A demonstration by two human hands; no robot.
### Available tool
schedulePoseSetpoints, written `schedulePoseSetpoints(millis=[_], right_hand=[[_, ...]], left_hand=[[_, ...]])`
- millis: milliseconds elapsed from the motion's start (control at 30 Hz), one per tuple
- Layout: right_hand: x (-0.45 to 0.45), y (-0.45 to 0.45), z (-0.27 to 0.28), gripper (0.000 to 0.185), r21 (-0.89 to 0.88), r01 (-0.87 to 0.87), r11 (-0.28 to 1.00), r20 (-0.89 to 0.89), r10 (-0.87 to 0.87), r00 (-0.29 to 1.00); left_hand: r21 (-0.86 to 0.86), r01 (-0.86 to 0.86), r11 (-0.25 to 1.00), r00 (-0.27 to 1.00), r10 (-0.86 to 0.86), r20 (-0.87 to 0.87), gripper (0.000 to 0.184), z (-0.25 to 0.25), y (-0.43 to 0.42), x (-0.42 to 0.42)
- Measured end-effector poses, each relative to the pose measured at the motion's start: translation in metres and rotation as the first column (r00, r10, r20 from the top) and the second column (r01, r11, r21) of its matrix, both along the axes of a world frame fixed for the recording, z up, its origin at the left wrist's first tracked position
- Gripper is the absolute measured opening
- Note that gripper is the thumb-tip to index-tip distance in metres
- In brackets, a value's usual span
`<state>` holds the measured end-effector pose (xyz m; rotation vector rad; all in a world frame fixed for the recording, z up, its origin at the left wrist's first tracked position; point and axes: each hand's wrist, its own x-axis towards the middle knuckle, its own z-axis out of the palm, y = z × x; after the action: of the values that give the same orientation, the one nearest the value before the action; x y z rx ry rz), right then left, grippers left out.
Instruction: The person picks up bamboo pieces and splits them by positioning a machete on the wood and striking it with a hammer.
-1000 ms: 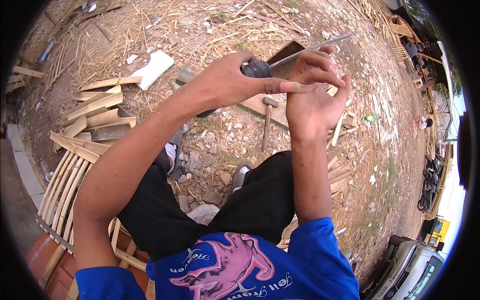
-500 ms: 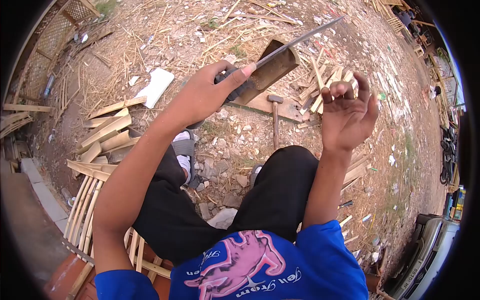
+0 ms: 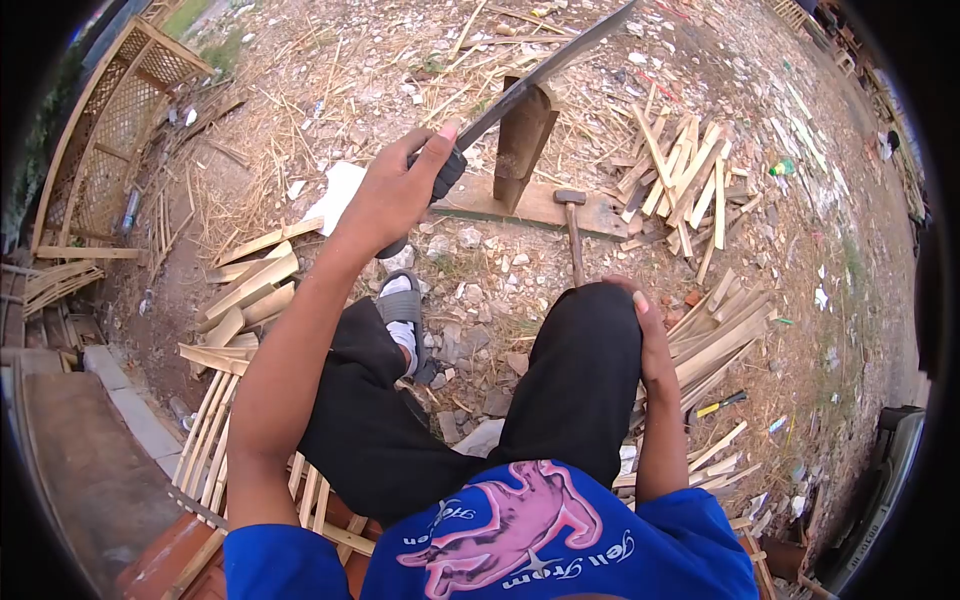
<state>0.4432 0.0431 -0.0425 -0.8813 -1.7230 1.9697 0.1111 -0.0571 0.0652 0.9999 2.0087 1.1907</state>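
Left hand [image 3: 400, 188]: grip clenched around the black handle of a machete [image 3: 538, 78]; blade points forward and right, crossing the view of an upright bamboo piece [image 3: 522, 150] at a board [image 3: 575, 212]. Blade contact cannot be determined. Right hand [image 3: 650, 325] rests against the right knee [image 3: 590, 325], fingers partly hidden; closure cannot be told.

Dull metal blade [image 3: 545, 72], matt handle [image 3: 449, 174], smooth-looking split bamboo [image 3: 521, 150], rough wooden plank [image 3: 545, 207], wood-handled metal hammer [image 3: 574, 235], matt cloth trousers [image 3: 580, 370]
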Motion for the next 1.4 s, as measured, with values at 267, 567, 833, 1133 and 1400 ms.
schedulePoseSetpoints(millis=[267, 567, 833, 1133, 1400], right_hand=[[0.025, -0.033, -0.052, 0.065, -0.594, 0.499, 0.631, 0.13, -0.536, 0.834], [0.053, -0.015, -0.219, 0.04, 0.024, 0.144, 0.989, 0.158, -0.146, 0.977], [-0.006, 0.029, -0.295, 0.061, 0.56, 0.024, 0.828, 0.589, -0.419, 0.691], [-0.077, 0.07, -0.316, 0.049, 0.416, -0.048, 0.908, 0.811, -0.347, 0.47], [-0.053, 0.135, -0.24, 0.028, 0.176, 0.125, 0.976, 0.569, -0.205, 0.797]], left_hand=[[-0.029, -0.022, 0.999, 0.999, 0.023, 0.039, 0.046, 0.004, 0.0, 0.007], [-0.084, -0.096, 0.992, 0.992, 0.102, 0.07, 0.051, -0.003, -0.008, 0.003], [-0.056, -0.09, 0.994, 0.994, 0.093, 0.056, 0.055, -0.01, -0.013, -0.005], [-0.082, -0.117, 0.99, 0.993, 0.119, 0.026, 0.055, -0.006, -0.002, -0.007], [-0.068, -0.143, 0.987, 0.99, 0.142, -0.024, 0.053, 0.001, -0.001, -0.003]])
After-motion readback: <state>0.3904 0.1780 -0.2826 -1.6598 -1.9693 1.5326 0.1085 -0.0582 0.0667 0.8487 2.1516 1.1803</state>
